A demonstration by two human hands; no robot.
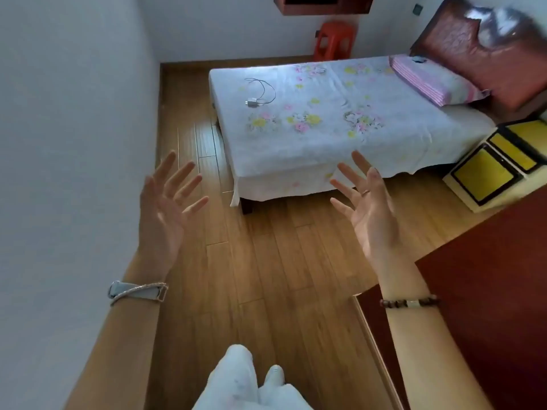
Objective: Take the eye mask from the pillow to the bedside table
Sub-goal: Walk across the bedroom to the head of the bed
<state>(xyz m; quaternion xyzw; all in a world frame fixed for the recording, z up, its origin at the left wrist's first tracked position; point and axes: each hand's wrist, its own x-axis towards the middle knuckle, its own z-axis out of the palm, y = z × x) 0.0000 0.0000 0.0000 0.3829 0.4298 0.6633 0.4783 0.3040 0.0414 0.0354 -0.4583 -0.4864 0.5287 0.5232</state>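
A small dark eye mask [418, 59] lies on the far end of a pink striped pillow [435, 79] at the head of the bed [325, 113]. A bedside table [497, 164] with yellow drawer fronts stands at the bed's right side. My left hand [167, 202] and my right hand [365, 202] are raised palms up in front of me, fingers spread, holding nothing. Both are well short of the bed's foot and far from the pillow.
A white charger with its cable [260, 94] lies on the floral sheet. A red plastic stool [334, 39] stands by the far wall. A dark red cabinet [488, 291] fills the near right. A white wall [59, 143] runs along my left; wooden floor [266, 276] lies ahead.
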